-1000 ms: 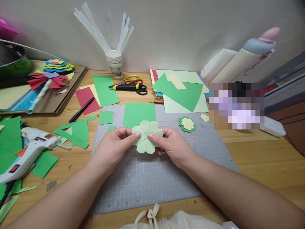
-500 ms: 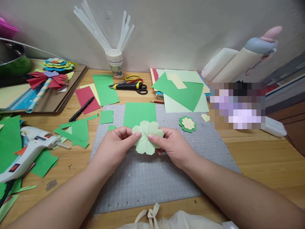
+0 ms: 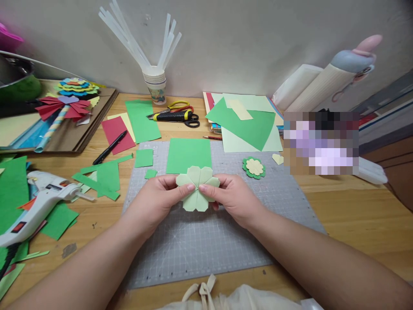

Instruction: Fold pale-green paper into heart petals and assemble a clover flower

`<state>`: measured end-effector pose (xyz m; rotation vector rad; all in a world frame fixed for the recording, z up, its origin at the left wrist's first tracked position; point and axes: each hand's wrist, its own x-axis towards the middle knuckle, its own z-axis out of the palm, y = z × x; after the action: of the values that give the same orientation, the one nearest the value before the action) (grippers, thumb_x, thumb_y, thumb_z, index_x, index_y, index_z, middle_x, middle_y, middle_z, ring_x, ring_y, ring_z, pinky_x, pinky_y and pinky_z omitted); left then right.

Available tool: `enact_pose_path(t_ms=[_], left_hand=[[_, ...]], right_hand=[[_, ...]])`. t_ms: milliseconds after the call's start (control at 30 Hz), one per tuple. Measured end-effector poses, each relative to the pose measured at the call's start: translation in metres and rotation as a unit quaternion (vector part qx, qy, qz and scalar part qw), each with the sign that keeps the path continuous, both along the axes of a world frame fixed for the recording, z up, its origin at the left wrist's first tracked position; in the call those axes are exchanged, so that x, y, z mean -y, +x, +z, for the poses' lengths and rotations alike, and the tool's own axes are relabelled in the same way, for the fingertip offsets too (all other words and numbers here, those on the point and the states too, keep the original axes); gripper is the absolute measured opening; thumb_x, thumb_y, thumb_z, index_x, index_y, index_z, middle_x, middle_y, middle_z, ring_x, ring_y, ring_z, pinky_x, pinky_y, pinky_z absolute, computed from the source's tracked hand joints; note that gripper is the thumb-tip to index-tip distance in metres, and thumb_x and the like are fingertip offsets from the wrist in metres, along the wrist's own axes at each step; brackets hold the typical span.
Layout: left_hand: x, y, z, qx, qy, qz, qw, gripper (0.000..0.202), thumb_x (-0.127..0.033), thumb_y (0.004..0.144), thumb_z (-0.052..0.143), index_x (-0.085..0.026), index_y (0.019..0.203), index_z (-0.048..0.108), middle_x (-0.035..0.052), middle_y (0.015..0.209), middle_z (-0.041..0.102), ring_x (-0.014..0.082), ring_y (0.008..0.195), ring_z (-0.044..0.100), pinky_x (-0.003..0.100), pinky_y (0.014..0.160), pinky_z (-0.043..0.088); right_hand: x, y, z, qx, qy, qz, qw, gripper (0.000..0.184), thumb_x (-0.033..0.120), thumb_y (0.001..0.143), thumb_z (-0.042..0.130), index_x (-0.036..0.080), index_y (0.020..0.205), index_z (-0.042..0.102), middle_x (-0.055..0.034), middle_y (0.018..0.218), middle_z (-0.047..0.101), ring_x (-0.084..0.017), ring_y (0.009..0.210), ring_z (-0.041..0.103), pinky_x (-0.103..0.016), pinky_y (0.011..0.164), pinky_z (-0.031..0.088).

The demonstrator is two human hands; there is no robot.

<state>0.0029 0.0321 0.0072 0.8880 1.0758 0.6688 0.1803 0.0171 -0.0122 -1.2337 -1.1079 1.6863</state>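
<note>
A pale green paper flower (image 3: pixel 197 200) with creased, scalloped petals is held up above the grey cutting mat (image 3: pixel 206 245). My left hand (image 3: pixel 163 189) grips its left side, thumb on the front near the centre. On the right side my right hand (image 3: pixel 232 196) pinches it the same way, the two thumbtips almost meeting. The fingers behind the paper are mostly hidden. Just beyond the flower lies a green paper square (image 3: pixel 189 154). A smaller layered flower (image 3: pixel 254 167), cream on dark green, rests to the right on the mat.
Green paper scraps (image 3: pixel 108 178) and a white glue gun (image 3: pixel 41 202) lie to the left. Farther back are scissors and a utility knife (image 3: pixel 172 116), a cup of white sticks (image 3: pixel 156 86) and stacked paper sheets (image 3: pixel 248 129). A black pen (image 3: pixel 109 147) rests on red paper.
The paper flower has turned slightly and shifted a little left and down. My left thumb has slid toward its centre. A small green square behind it shows more fully.
</note>
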Motion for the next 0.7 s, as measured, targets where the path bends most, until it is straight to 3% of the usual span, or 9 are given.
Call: enact_pose_path(t_ms=[700], left_hand=[[0.0010, 0.0021, -0.0009, -0.020, 0.020, 0.002, 1.000, 0.023, -0.035, 0.067, 0.080, -0.016, 0.076, 0.073, -0.0005, 0.073, 0.071, 0.0096, 0.063, 0.057, 0.019, 0.061, 0.043]], right_hand=[[0.0005, -0.0020, 0.0034, -0.004, -0.013, 0.003, 1.000, 0.032, 0.044, 0.066, 0.078, 0.015, 0.067, 0.064, 0.0013, 0.060, 0.060, -0.010, 0.054, 0.050, -0.023, 0.049, 0.034]])
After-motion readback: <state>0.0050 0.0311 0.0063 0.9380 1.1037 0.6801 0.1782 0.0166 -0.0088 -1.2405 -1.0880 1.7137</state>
